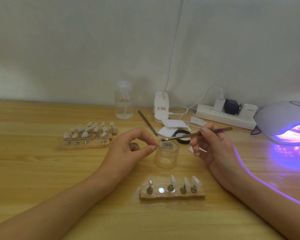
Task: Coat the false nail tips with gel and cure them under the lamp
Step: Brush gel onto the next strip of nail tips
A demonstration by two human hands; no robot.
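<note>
Jar (166,155): clear glass, open, standing upright on the wooden table (42,170).
Left hand (137,144): just left of the jar, thumb and forefinger pinching a small peg with a nail tip (160,144) at the jar's rim; the tip is too small and pale to see in detail.
Right hand (213,146): just right of the jar, fingers closed around a brush (197,134) like a pen.
Brush: slanting down to the left, with its bristle end above the jar's mouth, right at the pinched tip.
Near holder (171,194): a wooden block in front of the jar, carrying three tips on pegs, one bare peg and one bare metal disc.
Far holders (87,137): wooden blocks well left of the jar, crowded with tips on pegs.
Lamp (287,123): far right of the jar, glowing violet from its opening onto the table.
Black lid (182,135): just behind the jar, partly hidden by the brush.
Bottle (123,103): clear, behind the jar and to its left, near the wall.
Power strip (225,116): behind the jar to the right, with plugs in it.
</note>
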